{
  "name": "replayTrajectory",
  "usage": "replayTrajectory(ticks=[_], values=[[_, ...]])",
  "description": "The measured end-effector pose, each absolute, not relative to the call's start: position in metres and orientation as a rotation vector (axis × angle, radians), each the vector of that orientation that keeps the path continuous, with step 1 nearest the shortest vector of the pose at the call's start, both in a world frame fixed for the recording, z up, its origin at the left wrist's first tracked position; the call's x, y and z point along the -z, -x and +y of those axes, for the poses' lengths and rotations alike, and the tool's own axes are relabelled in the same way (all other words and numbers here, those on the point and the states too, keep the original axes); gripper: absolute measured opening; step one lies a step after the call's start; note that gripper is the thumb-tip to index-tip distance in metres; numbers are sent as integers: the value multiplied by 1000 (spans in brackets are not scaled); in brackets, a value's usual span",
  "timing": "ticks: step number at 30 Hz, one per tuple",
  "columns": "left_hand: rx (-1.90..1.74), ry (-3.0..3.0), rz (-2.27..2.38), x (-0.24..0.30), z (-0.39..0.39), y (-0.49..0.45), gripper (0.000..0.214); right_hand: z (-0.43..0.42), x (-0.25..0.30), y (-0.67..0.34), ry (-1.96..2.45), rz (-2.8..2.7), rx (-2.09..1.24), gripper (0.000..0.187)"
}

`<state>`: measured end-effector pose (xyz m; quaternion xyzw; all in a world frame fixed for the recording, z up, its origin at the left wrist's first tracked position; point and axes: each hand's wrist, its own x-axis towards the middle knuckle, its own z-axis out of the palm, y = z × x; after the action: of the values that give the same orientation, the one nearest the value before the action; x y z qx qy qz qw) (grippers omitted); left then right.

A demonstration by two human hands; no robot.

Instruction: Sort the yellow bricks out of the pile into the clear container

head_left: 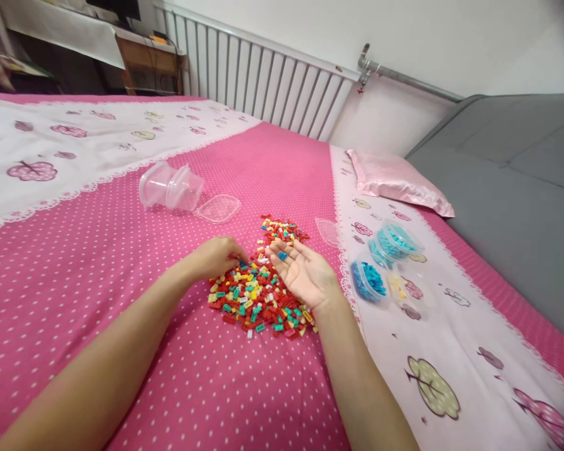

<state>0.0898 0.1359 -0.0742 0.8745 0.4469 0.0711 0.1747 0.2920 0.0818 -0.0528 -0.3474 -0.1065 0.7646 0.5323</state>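
Note:
A heap of small toy building bricks [263, 297] in red, yellow, green, blue and white lies on the pink dotted bedspread. My left hand [222, 255] reaches into its left side, fingers bent and pinched together. Bluish bricks show by those fingertips, but what they hold, if anything, is hidden. My right hand [308, 275] is palm up over the heap's right side, fingers stretched and slightly curved. A blue toy brick [282, 255] rests on its fingers.
To the right stand clear tubs: one with dark blue bricks [369, 282], one with turquoise bricks [397, 241], one with a few yellow bricks [397, 287]. Stacked empty tubs [172, 186] lie on their side at left, near a clear lid [220, 208]. Another lid [328, 232] lies behind my right hand.

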Motion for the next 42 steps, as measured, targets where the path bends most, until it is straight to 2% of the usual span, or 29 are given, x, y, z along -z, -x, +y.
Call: replayTrajectory(ticks=[4, 12, 22, 29, 35, 42], values=[[-100, -2482, 1395, 75, 135, -91, 37, 82, 54, -291, 818, -248, -1815, 26], [-178, -2351, 1551, 82, 138, -91, 29, 82, 56, -289, 833, -251, -1808, 25], [-546, -2092, 1432, 82, 141, -84, 14, 83, 60, -290, 827, -245, -1820, 26], [-971, -1523, 1064, 60, 125, -102, 30, 80, 58, -285, 834, -267, -1870, 26], [-1006, -1534, 939, 57, 112, -122, 30, 77, 56, -280, 743, -284, -1983, 32], [-1039, -1690, 1059, 58, 115, -114, 39, 77, 53, -281, 733, -262, -1970, 34]])
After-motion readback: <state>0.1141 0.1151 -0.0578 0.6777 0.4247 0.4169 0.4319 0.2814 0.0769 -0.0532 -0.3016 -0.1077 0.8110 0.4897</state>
